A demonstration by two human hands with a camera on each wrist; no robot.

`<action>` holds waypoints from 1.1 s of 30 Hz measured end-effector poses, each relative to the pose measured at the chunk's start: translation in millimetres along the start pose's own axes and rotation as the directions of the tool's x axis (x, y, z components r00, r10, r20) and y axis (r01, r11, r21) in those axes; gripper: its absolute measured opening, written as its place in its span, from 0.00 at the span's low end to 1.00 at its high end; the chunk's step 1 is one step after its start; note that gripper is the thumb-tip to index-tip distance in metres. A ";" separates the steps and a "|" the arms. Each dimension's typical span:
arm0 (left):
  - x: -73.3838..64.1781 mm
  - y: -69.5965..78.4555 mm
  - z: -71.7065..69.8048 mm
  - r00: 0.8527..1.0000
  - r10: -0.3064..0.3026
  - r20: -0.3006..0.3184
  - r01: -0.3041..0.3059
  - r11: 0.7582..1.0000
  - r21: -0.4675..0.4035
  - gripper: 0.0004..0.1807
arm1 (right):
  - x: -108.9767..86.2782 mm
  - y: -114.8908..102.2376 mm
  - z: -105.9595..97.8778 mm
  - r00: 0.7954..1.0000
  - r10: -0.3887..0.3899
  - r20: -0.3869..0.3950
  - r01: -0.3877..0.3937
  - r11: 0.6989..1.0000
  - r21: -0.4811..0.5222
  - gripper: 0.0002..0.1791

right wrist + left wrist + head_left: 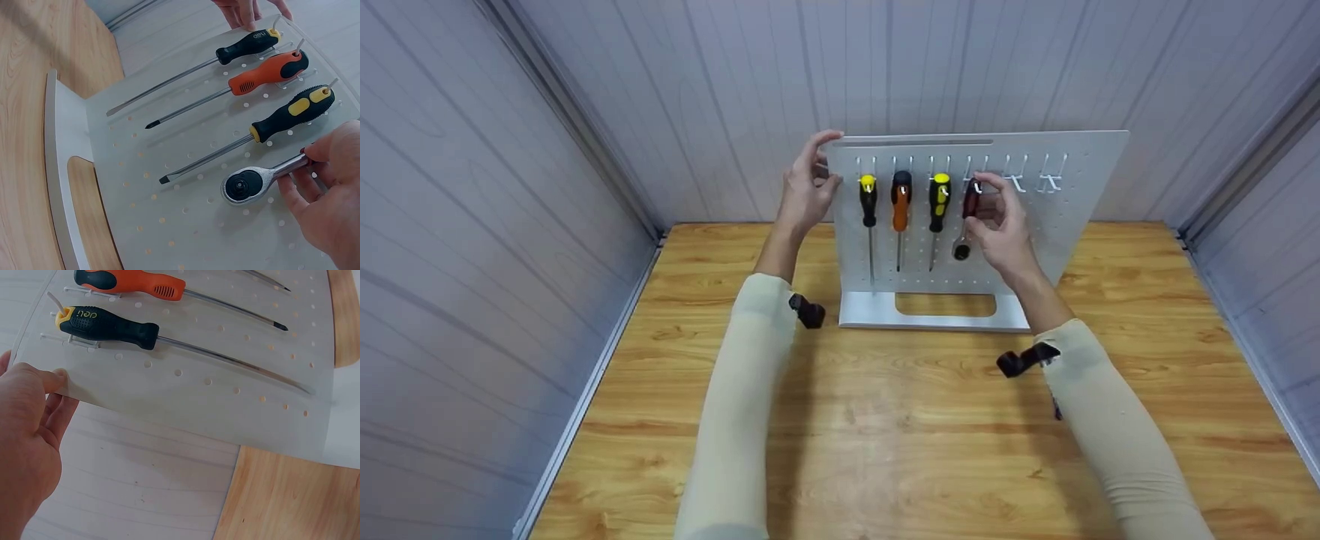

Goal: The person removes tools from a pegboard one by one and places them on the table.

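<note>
A white pegboard point(945, 270) stands upright on its base, and my left hand point(808, 184) grips its upper left edge between thumb and fingers. My right hand point(1003, 225) holds a ratchet wrench point(246, 185) by its dark red handle, head downward, in front of the board. Whether the handle is on a hook is hidden by the fingers. Left of it hang three screwdrivers: a black one with a yellow end point(868, 199), an orange and black one point(900, 202), and a black one with yellow patches point(939, 201).
Two bare white hooks point(1050, 181) project at the board's right side. The base point(870, 309) has a cut-out and rests on a wood-grain table point(885, 420). Pale panelled walls point(472, 225) stand at the left, back and right.
</note>
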State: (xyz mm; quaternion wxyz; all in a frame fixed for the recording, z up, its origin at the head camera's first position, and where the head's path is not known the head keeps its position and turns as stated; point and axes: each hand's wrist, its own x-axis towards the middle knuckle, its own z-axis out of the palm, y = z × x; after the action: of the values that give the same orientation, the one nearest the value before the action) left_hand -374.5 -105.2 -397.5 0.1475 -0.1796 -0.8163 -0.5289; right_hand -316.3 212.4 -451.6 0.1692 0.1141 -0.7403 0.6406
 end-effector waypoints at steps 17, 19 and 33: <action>-0.6 2.2 0.1 1.000 0.008 0.000 -0.008 1.000 0.000 0.32 | -4.2 -1.1 0.8 1.000 0.002 -0.030 -0.001 0.999 0.041 0.36; -1.0 2.0 -0.2 1.000 0.011 -0.002 -0.011 1.000 0.001 0.32 | -4.8 -1.1 0.6 1.000 0.002 -0.028 -0.001 0.999 0.045 0.36; -2.3 0.8 -1.7 1.000 0.026 -0.006 -0.026 1.000 0.003 0.31 | -6.2 -2.9 -3.8 0.999 0.030 0.043 -0.030 1.000 0.003 0.40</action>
State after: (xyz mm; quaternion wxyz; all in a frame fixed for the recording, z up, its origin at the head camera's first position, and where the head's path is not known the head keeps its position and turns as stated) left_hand -372.0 -106.8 -397.1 0.1568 -0.1883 -0.8141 -0.5264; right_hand -309.0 215.4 -451.0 0.1433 0.1170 -0.7442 0.6419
